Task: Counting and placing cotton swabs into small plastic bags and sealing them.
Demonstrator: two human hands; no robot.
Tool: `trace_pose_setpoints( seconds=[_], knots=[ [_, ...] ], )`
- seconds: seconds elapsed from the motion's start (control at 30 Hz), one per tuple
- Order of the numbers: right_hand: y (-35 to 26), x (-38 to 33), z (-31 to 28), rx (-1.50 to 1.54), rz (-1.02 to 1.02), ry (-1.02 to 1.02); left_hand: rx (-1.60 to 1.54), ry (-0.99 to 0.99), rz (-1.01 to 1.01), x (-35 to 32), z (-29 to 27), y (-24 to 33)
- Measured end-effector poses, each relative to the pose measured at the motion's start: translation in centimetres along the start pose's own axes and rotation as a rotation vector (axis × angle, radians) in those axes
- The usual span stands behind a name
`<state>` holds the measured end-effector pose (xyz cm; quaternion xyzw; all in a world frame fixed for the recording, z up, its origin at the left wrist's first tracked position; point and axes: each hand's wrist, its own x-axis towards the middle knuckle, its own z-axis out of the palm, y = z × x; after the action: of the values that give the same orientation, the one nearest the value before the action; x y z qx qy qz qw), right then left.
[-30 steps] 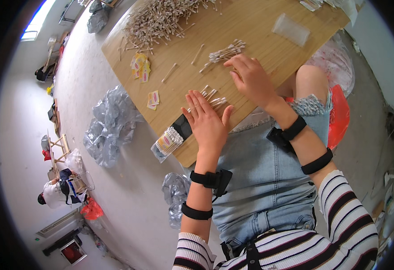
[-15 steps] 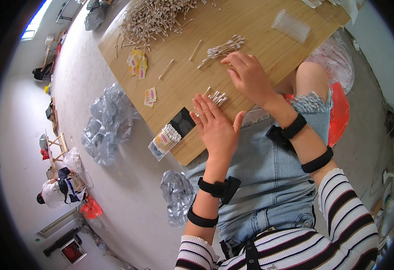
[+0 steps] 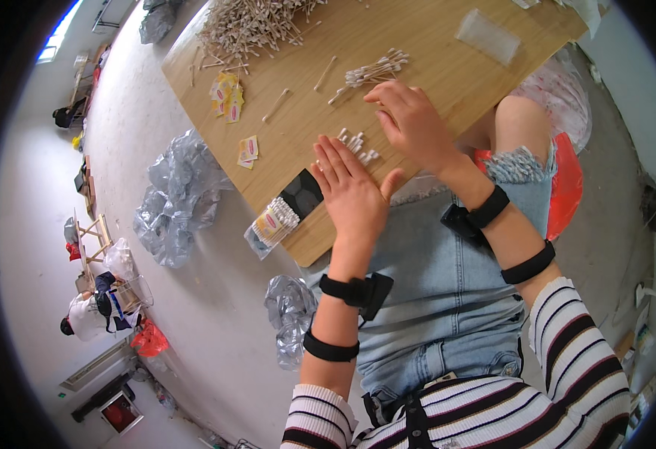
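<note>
My left hand (image 3: 350, 193) lies flat near the table's front edge, fingers stretched and thumb apart. Its fingers partly cover a small group of cotton swabs (image 3: 358, 145), whose white tips show on the right. Just left of it is a dark pad (image 3: 301, 194), with a clear bag of cotton swabs (image 3: 276, 218) holding a yellow card at the table's edge. My right hand (image 3: 415, 127) hovers with bent fingers, thumb apart, and nothing visible in its grasp. A loose bundle of cotton swabs (image 3: 376, 70) lies just beyond its fingertips.
A large heap of cotton swabs (image 3: 253, 28) covers the far left of the wooden table (image 3: 417, 34). Yellow cards (image 3: 227, 97) and two single swabs lie nearer. Clear plastic bags (image 3: 489, 36) rest at the far right. Crumpled grey plastic (image 3: 182, 198) is on the floor.
My left hand has slid slightly forward and left over the small swab group, and more white tips show beside it. My right hand has barely moved.
</note>
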<state>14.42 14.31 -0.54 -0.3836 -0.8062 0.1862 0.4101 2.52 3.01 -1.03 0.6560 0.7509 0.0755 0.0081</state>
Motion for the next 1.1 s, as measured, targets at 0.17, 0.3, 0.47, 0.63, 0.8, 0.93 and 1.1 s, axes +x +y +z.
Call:
trace_pose_setpoints(
  seconds=[0.17,0.3,0.47,0.63,0.8,0.93,1.1],
  knots=[
    [-1.5,-0.1,0.9,0.334,0.156,-0.013,-0.037,-0.023,0.033,-1.2,-0.9,0.4],
    [-2.3,-0.4,1.2,0.761,0.441,0.002,-0.331,0.015,-0.049,-0.9,-1.9,-0.7],
    [-3.0,-0.9,2.5,1.058,0.583,0.057,-1.326,0.488,-0.473,-1.6,-1.2,-2.4],
    [-4.3,-1.1,3.3,1.188,0.572,-0.02,-1.564,0.523,-0.428,-0.3,-1.0,-0.7],
    [-2.9,0.3,3.6,1.124,0.533,-0.062,-1.633,0.54,-0.473,1.0,-1.3,-0.9],
    [-2.8,-0.3,3.7,1.219,0.569,-0.131,-1.669,0.373,-0.406,1.3,-1.5,-1.8],
    [-3.0,-1.6,2.7,1.179,0.612,-0.024,-1.604,0.379,-0.416,-0.3,-1.9,-1.6]
  ],
)
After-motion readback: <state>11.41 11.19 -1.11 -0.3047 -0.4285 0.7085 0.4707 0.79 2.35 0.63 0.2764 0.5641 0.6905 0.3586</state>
